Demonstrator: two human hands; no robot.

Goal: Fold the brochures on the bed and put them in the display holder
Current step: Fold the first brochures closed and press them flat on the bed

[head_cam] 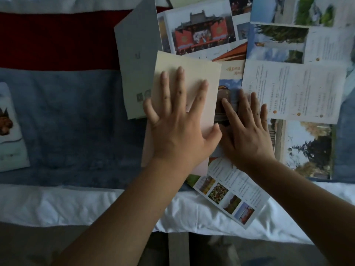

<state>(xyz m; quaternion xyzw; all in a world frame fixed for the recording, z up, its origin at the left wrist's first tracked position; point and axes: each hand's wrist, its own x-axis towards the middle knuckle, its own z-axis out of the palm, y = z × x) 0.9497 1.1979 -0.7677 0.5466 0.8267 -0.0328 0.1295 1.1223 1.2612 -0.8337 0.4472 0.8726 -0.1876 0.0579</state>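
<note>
Pressing down with fingers straight and spread, the left hand lies flat on the cream brochure at centre. At its 3 o'clock, the right hand, fingers also straight, rests on unfolded sheets spread over the bed.

cream brochure | folded (blank side up) | atop spread brochures

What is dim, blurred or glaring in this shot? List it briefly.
Head view: dim, flat light with no glare. The right hand is blurred at its fingertips. The left hand, flat on the cream brochure, is sharper. Print on the text brochure is too soft to read.
</note>
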